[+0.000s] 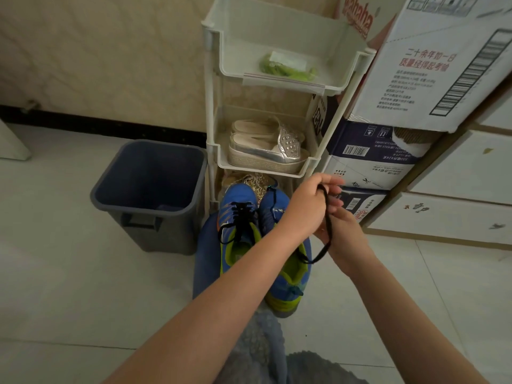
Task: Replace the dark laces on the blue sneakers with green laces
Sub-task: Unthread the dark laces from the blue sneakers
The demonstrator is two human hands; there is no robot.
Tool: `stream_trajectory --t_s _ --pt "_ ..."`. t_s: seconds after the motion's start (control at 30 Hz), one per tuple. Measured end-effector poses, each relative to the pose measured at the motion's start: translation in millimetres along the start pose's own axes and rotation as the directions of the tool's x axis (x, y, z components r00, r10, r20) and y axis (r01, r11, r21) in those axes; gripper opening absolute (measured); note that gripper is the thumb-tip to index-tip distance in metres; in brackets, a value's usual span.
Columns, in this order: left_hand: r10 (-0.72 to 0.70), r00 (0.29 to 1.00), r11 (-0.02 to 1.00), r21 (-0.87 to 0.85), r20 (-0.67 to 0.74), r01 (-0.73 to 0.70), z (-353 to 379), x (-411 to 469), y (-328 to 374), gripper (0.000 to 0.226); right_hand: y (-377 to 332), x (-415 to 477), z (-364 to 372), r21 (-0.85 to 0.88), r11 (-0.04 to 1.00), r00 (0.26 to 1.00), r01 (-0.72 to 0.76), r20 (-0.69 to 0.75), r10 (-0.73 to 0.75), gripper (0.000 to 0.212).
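Two blue sneakers with lime-green lining stand on a blue stool at the foot of the rack. The left sneaker (237,217) still carries a dark lace through its eyelets. The right sneaker (288,278) is partly hidden behind my left forearm. My left hand (313,200) pinches a loose dark lace (328,225) near its upper end. The lace hangs in a loop across my right hand (342,231), which holds it lower down. The green laces (285,68) lie in a clear bag on the rack's top shelf.
A white three-tier plastic rack (213,151) stands against the wall, silver platform shoes (266,146) on its middle shelf. A dark grey bin (149,189) sits left of it. Stacked cardboard boxes (432,65) and white drawers (457,189) fill the right side.
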State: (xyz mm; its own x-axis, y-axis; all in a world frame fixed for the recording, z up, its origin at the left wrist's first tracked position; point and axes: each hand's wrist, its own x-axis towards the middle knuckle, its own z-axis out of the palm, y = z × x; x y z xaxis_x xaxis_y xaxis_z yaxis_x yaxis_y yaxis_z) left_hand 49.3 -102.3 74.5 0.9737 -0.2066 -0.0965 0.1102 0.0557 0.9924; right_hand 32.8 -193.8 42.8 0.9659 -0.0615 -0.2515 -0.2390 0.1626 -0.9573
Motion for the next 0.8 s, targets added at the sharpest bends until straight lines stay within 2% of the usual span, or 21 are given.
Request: stream_trajectory --t_s 0.07,0.13,0.2,0.27,0.3,0.4,0.43,0.47,0.57,0.67,0.7,0.73,0.8 --pt "-0.011 1.000 0.970 0.242 -0.028 0.017 -12 1 -11 0.038 8 7 -5 -0.313 0.950 0.995 0.009 -0.094 -0.041 0.032" --pt "-0.098 0.995 0.838 0.536 -0.033 0.101 -28 -1 -23 0.045 14 9 -2 -0.610 0.792 0.993 0.009 -0.090 -0.081 0.033" --pt "-0.168 0.986 0.675 0.727 -0.017 0.127 -45 -8 -32 0.043 22 6 2 -0.789 0.614 0.998 0.040 -0.003 -0.070 0.031" --pt "-0.128 0.992 0.602 0.794 -0.015 0.090 -59 -17 -37 0.045 24 1 8 -0.882 0.460 0.995 0.102 0.091 -0.046 0.034" --pt "-0.083 0.996 0.612 0.787 -0.039 0.082 -67 -22 -38 0.047 25 -2 11 -0.912 0.387 0.991 0.137 0.129 -0.047 0.037" --pt "0.088 0.972 0.724 0.684 -0.219 0.089 -95 -31 -40 0.036 24 -9 17 -0.966 0.019 0.963 0.258 0.256 -0.087 0.043" --pt "0.113 0.954 0.754 0.649 -0.277 0.099 -105 -32 -43 0.032 21 -12 18 -0.954 -0.034 0.949 0.297 0.299 -0.105 0.043" --pt "0.110 0.942 0.771 0.625 -0.317 0.121 -114 -35 -46 0.029 17 -13 20 -0.944 -0.055 0.936 0.326 0.331 -0.121 0.042" --pt "0.078 0.936 0.752 0.636 -0.344 0.171 -129 -40 -63 0.025 14 -10 25 -0.909 0.015 0.880 0.416 0.398 -0.260 0.034" --pt "0.038 0.946 0.745 0.640 -0.322 0.188 -131 -39 -79 0.026 21 2 39 -0.856 0.327 0.911 0.400 0.331 -0.247 0.027" --pt "0.002 0.951 0.754 0.625 -0.308 0.201 -131 -39 -82 0.027 25 6 45 -0.838 0.367 0.914 0.403 0.343 -0.219 0.025" --pt "-0.017 0.957 0.750 0.629 -0.291 0.204 -130 -38 -83 0.031 29 10 53 -0.835 0.337 0.900 0.434 0.387 -0.200 0.024" --pt "-0.007 0.965 0.707 0.680 -0.264 0.192 -129 -36 -87 0.040 36 16 65 -0.851 0.153 0.863 0.503 0.482 -0.153 0.028"
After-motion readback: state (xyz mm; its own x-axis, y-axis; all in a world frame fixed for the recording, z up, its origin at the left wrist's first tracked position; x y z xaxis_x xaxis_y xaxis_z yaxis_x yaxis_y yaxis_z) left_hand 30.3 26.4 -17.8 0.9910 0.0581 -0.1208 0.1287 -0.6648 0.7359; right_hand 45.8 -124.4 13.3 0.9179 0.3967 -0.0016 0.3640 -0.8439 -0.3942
